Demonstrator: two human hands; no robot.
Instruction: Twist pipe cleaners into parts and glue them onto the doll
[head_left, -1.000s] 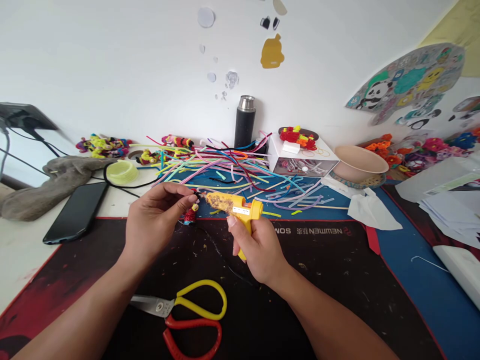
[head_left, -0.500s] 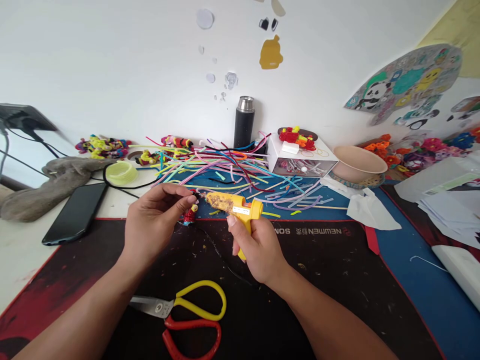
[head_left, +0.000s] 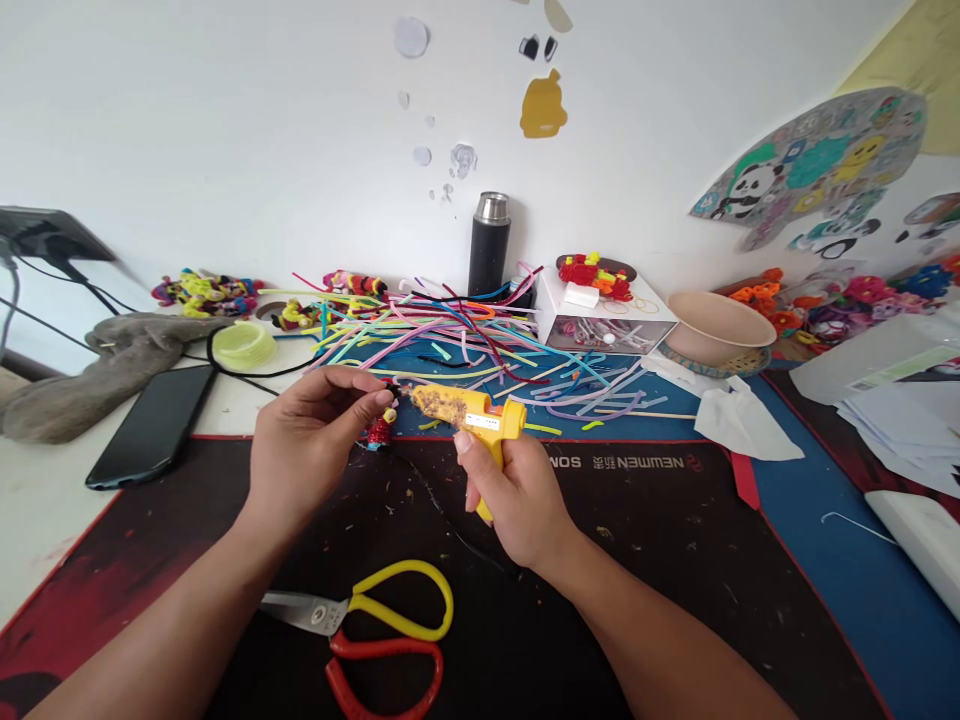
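While the left hand (head_left: 304, 450) pinches a small red figure (head_left: 380, 430) near the mat's (head_left: 637, 560) far edge, apparently by its dark top, the right hand (head_left: 525, 495) grips a yellow glue gun (head_left: 450, 405), nozzle beside the left fingertips; a slip of either hand could burn skin or smear glue. Scissors (head_left: 319, 614) lie between the forearms, obstructing lowered wrists; pipe cleaners (head_left: 442, 325) crowd the space behind

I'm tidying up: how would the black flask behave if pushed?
Being tall and narrow, the black flask may tip if pushed. Its round body would probably roll once down, and the shiny cap might feel slippery.
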